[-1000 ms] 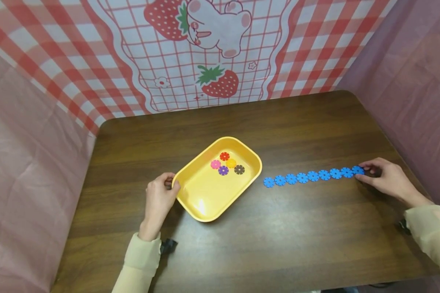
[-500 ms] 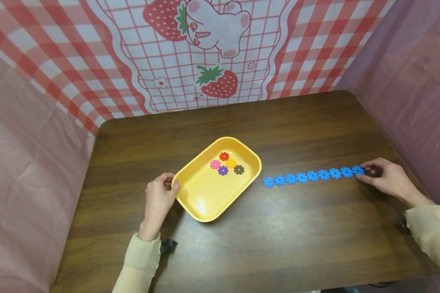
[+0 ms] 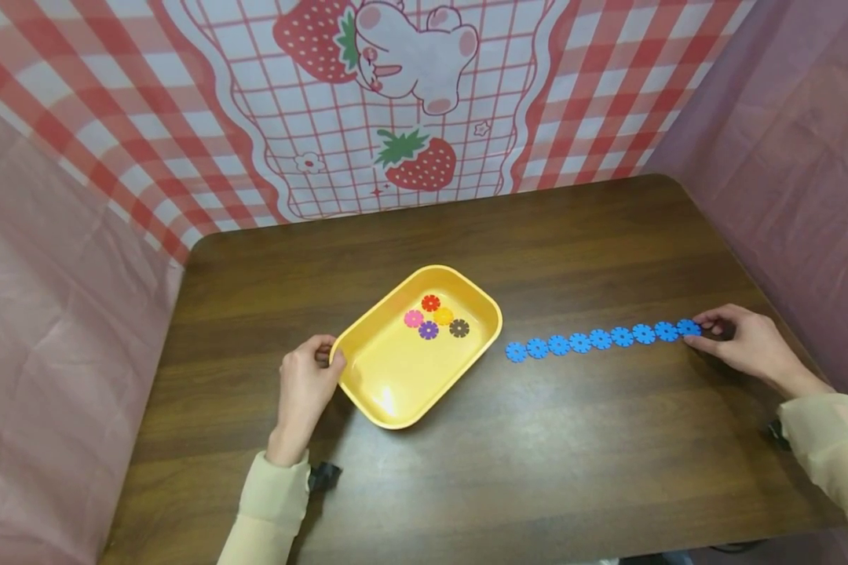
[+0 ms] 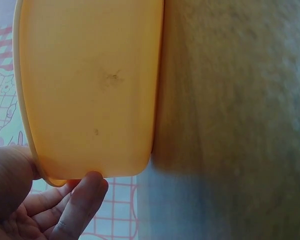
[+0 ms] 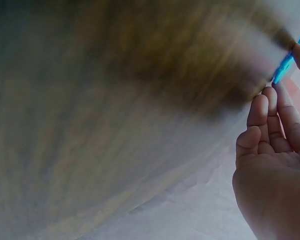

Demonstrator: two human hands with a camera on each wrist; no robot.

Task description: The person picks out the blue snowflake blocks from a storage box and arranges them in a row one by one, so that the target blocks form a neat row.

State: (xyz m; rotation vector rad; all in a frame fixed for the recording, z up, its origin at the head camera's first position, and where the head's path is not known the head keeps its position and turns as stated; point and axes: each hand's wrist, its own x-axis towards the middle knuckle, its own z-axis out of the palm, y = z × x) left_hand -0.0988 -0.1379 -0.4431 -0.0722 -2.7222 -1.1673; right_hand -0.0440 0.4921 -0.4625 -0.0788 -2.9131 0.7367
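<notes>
My left hand (image 3: 305, 384) grips the near-left corner of a yellow plastic tray (image 3: 399, 369). In the left wrist view its fingers touch the rim and outer wall of the tray (image 4: 90, 100). Inside lie snowflake discs: red (image 3: 431, 303), pink (image 3: 413, 318), purple (image 3: 428, 330), yellow (image 3: 443, 316) and brown (image 3: 459, 328). To the tray's right, a row of several blue snowflake discs (image 3: 601, 339) lies on the table. My right hand (image 3: 752, 353) pinches the disc at its right end between thumb and fingers. In the right wrist view a blue disc edge (image 5: 284, 69) shows at the fingertips.
The brown wooden table (image 3: 537, 471) has rounded far corners. Behind it hangs a red-and-white checked cloth (image 3: 593, 102) with strawberries. Pink cloths enclose the left (image 3: 56, 329) and right (image 3: 798, 157) sides. A black strap piece (image 3: 323, 475) shows at the left cuff.
</notes>
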